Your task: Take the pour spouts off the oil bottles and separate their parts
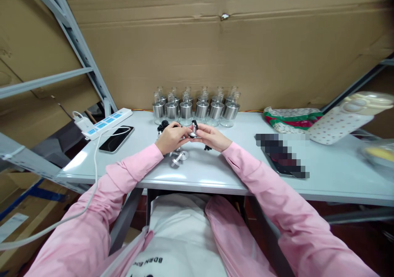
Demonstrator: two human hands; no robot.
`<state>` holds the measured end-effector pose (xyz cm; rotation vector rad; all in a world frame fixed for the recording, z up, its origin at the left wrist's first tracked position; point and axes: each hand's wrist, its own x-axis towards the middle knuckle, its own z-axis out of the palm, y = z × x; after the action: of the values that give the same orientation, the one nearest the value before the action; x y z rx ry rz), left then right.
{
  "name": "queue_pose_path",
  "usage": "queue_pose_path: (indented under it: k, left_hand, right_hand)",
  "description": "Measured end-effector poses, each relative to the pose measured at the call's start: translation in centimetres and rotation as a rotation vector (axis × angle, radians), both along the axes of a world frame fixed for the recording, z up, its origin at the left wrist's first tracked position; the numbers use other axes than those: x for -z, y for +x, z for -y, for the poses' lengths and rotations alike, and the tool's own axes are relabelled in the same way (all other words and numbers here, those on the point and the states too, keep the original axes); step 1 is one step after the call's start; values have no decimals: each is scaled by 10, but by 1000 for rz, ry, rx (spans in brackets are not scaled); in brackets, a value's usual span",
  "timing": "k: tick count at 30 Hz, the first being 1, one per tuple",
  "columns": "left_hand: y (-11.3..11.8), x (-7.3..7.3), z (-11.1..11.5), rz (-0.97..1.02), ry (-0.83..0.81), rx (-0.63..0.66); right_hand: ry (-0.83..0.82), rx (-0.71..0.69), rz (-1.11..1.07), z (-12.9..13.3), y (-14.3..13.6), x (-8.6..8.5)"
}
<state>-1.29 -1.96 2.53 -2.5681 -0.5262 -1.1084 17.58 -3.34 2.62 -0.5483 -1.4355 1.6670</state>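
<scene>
Over the middle of the table, both my hands hold one small silver metal bottle-top piece (pixel 193 133) with a black part at its upper end. My left hand (pixel 173 136) pinches it from the left, fingers closed. From the other side my right hand (pixel 213 136) closes its fingertips on it. Loose silver metal pieces (pixel 177 159) lie on the table just below my left hand. Behind that hand sits a cluster of black pieces (pixel 163 125), partly hidden. More small black pieces (pixel 208 147) show under my right hand.
Glass bottles with steel sleeves (pixel 186 110) stand in two rows at the back. A power strip (pixel 107 123) and a phone (pixel 117 139) lie at left, a white cable crossing them. At right are a patterned pouch (pixel 292 120), a dotted bottle (pixel 341 121) and a dark, partly pixelated device (pixel 278 156).
</scene>
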Motion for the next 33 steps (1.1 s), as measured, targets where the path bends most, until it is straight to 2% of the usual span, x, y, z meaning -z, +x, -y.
queue_pose_path:
  k: [5, 10, 15, 19, 23, 27, 33]
  left_hand:
    - [-1, -4, 4, -6, -26, 20]
    - [-3, -5, 4, -26, -95, -37]
    - [-2, -6, 5, -46, -171, -95]
    - [-2, -6, 5, -54, -172, -87]
    - [-2, -5, 4, -66, -150, -63]
    - [-1, -4, 3, -99, -109, -36]
    - [-1, -4, 2, -136, -115, -55]
  right_hand:
    - [-37, 93, -52, -1, 3, -3]
    - [-68, 195, -109, -3, 6, -7]
    - [-137, 191, -46, -6, 8, -9]
    - [-138, 200, -81, -7, 12, -9]
    - [-131, 143, -58, -8, 15, -8]
    - [-82, 87, 39, -4, 12, -6]
    - [101, 141, 117, 0, 7, -4]
